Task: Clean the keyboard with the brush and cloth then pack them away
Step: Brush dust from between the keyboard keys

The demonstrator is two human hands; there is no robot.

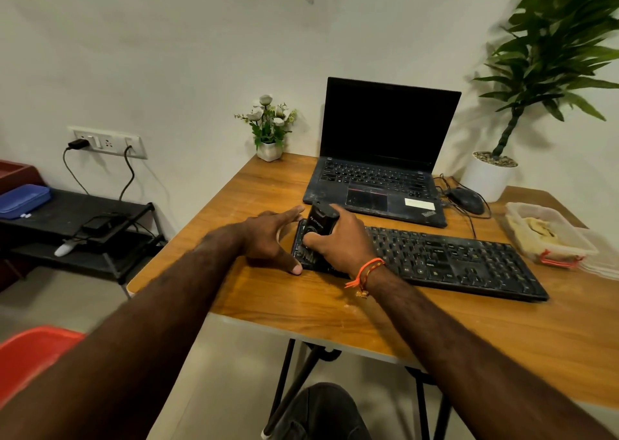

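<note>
Head view hides the keyboard's [445, 258] left end under my right hand [341, 242], whose fingers curl round the black brush [321, 222] set on the keys, its bristles barely visible; my left hand [271, 238] is spread wide, thumb and fingertips bracing that end. A clear lidded tub [549, 230] at the right holds the crumpled cloth [539, 227]. Everything sits on a wooden table [335, 305] against a white wall, behind it a dark laptop [385, 151].

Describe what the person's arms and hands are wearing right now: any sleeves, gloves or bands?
Both forearms are bare up to the frame edge: no sleeves show, and neither the left hand nor the right hand wears a glove. The right wrist carries an orange thread band with loose knotted ends and a small gold-coloured bit. No band or watch shows on the left wrist.
</note>
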